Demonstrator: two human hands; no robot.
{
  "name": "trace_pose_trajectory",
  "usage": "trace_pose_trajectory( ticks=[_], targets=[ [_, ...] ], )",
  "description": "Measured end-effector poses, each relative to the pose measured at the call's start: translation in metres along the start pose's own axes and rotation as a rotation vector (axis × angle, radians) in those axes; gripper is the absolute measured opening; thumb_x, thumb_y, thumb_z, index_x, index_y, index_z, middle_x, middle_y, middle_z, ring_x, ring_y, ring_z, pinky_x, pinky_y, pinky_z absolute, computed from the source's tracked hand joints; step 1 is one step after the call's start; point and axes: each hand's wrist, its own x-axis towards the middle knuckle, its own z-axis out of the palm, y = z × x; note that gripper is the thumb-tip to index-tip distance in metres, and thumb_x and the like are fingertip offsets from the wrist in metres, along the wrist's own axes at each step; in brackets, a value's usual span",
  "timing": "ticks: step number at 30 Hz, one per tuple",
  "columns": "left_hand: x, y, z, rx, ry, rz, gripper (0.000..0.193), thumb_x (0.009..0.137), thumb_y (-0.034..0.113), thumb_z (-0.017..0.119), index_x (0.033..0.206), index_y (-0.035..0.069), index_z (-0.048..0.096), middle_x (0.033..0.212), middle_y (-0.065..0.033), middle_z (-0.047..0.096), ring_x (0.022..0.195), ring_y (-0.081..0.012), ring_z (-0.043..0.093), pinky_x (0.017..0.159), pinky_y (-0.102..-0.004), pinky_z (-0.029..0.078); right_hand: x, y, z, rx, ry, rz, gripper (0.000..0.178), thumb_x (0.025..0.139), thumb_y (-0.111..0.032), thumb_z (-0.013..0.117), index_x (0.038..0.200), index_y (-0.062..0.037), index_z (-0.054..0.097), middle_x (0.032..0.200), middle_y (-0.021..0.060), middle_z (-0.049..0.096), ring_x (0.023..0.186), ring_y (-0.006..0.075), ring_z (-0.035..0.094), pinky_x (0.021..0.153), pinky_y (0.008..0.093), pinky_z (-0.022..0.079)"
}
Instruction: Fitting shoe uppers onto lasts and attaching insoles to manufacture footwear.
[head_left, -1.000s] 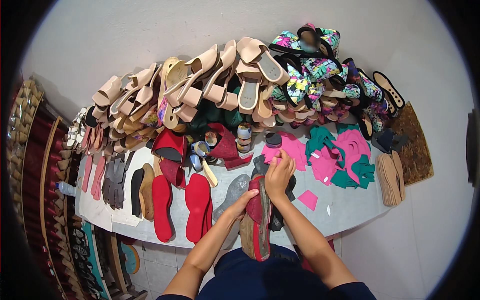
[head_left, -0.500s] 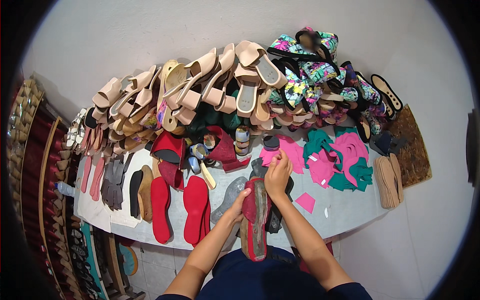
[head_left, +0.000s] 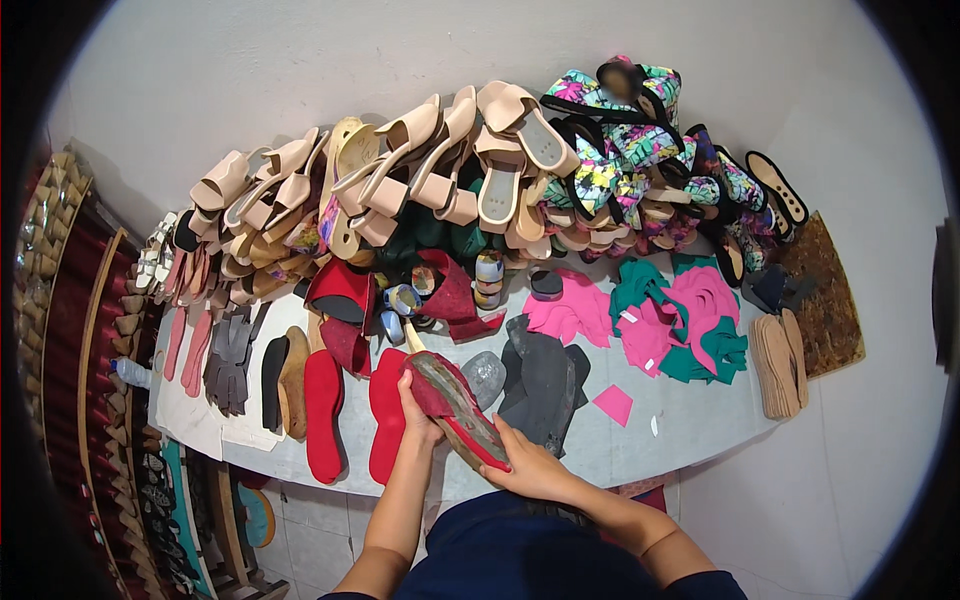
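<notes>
A shoe last with a dark red upper stretched over it (head_left: 462, 408) is held above the table's near edge, its grey-brown underside turned up and red strips along the heel end. My left hand (head_left: 420, 418) grips it by the toe end, at the left side. Around the heel end closes my right hand (head_left: 530, 466), with fingers along its right edge. Just beyond the last lie a grey rounded piece (head_left: 484, 378) and several black sole-shaped sheets (head_left: 540, 385). Red insoles (head_left: 385, 410) rest left of my left hand, and another red insole (head_left: 323, 415) is further left.
Heeled beige sandals (head_left: 405, 160) and flower-patterned slippers (head_left: 620, 140) pile up along the wall. Pink pieces (head_left: 570, 308) and green pieces (head_left: 715, 358) of material lie on the grey table (head_left: 620, 455). Tan insoles (head_left: 778, 365) are stacked at the right; shelves (head_left: 100, 320) stand left.
My right hand has come down from beside the round dark container to the heel end of the last. The last has tilted, its toe end swinging left with my left hand.
</notes>
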Motion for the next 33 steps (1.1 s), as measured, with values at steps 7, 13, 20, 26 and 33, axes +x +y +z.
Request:
trace_pose_trajectory(
  ticks=[7, 13, 20, 26, 33],
  targets=[
    [0.0, 0.008, 0.004, -0.111, 0.103, 0.116, 0.065, 0.069, 0.061, 0.044, 0.105, 0.007, 0.05, 0.096, -0.0136, 0.056, 0.084, -0.0281, 0.054, 0.074, -0.0419, 0.045, -0.006, 0.002, 0.001, 0.477, 0.284, -0.012, 0.096, 0.068, -0.02, 0.072, 0.133, -0.0047, 0.002, 0.117, 0.0206, 0.044, 0.109, 0.0261, 0.046, 0.089, 0.0343, 0.038],
    [-0.001, 0.01, 0.018, -0.184, 0.13, 0.216, 0.065, 0.071, 0.061, 0.041, 0.104, 0.006, 0.049, 0.097, -0.0126, 0.055, 0.088, -0.0274, 0.053, 0.076, -0.0415, 0.043, 0.018, 0.013, 0.02, 0.773, 0.552, -0.154, 0.077, 0.069, -0.015, 0.071, 0.125, -0.0021, 0.02, 0.111, 0.0129, 0.048, 0.103, 0.0178, 0.048, 0.087, 0.0301, 0.039],
    [0.0, 0.004, 0.027, -0.192, 0.05, 0.275, 0.063, 0.073, 0.061, 0.038, 0.104, 0.007, 0.049, 0.096, -0.0123, 0.054, 0.087, -0.0279, 0.053, 0.074, -0.0425, 0.044, 0.013, 0.016, 0.003, 0.789, 0.558, -0.126, 0.054, 0.068, -0.013, 0.073, 0.107, -0.0017, 0.038, 0.102, 0.0083, 0.052, 0.095, 0.0131, 0.05, 0.084, 0.0274, 0.04],
    [-0.004, 0.0, 0.038, -0.211, 0.051, 0.231, 0.062, 0.073, 0.06, 0.038, 0.106, 0.008, 0.048, 0.096, -0.0118, 0.054, 0.087, -0.0282, 0.053, 0.073, -0.0431, 0.044, -0.001, 0.008, -0.006, 0.669, 0.603, -0.096, 0.057, 0.065, -0.016, 0.075, 0.107, -0.0006, 0.039, 0.101, 0.0091, 0.053, 0.094, 0.0137, 0.051, 0.083, 0.0274, 0.04],
    [0.015, 0.041, 0.015, -0.201, 0.064, 0.429, 0.06, 0.075, 0.058, 0.038, 0.104, 0.007, 0.048, 0.097, -0.0109, 0.054, 0.088, -0.0268, 0.053, 0.075, -0.0425, 0.044, -0.023, 0.016, -0.03, 0.588, 0.708, -0.107, 0.056, 0.063, -0.017, 0.075, 0.107, -0.0005, 0.045, 0.096, 0.0094, 0.054, 0.089, 0.0158, 0.053, 0.079, 0.0284, 0.042]
  ],
)
